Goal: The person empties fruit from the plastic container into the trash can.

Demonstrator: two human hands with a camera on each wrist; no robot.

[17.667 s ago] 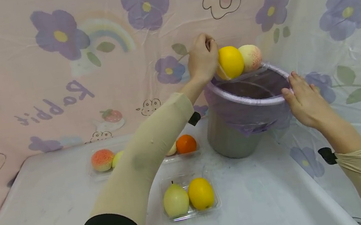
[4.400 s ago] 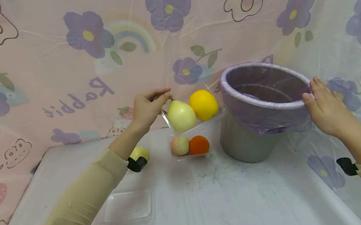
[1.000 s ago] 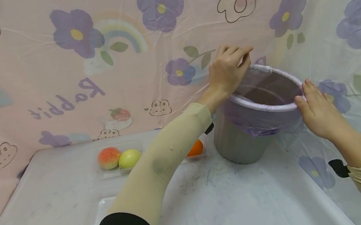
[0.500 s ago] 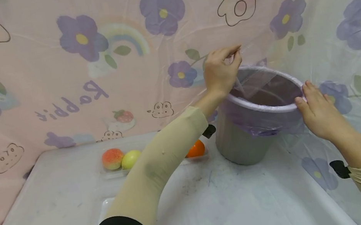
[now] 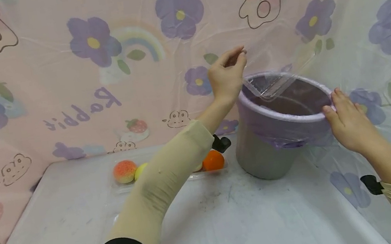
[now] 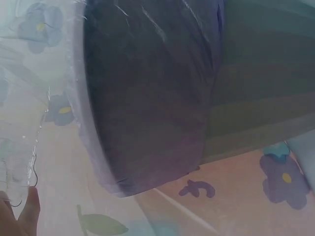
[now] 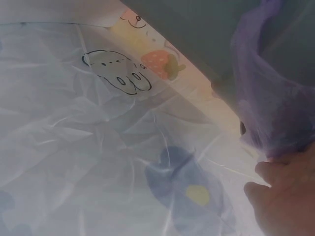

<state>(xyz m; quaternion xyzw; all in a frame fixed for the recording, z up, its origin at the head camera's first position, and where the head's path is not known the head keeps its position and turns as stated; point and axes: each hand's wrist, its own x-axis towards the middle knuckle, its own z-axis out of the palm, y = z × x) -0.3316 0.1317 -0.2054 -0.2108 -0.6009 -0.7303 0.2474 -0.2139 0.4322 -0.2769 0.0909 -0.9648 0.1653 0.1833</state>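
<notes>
My left hand [image 5: 226,75] pinches the edge of a clear plastic fruit box [image 5: 277,84], tilted over the mouth of the bin. No fruit shows in the box. In the left wrist view, fingertips [image 6: 30,209] hold the same box [image 6: 15,164] beside the bin's rim. The grey bin [image 5: 265,160] stands upright at the right, lined with a translucent purple bag [image 5: 284,132] folded over its rim. My right hand [image 5: 351,122] rests on the rim's right side with fingers straight. In the right wrist view, its fingers [image 7: 280,172] touch the bag [image 7: 280,108].
At the back of the white table [image 5: 211,229], a reddish peach [image 5: 125,171], a yellow-green fruit [image 5: 140,171] and an orange [image 5: 213,160] lie in clear boxes, partly behind my left arm. A patterned curtain [image 5: 159,81] hangs close behind the bin.
Earlier, the left hand carried a box with a pear and a yellow fruit towards the bin. Over the last second the fruitless box has come up and left. The right hand stays at the rim.
</notes>
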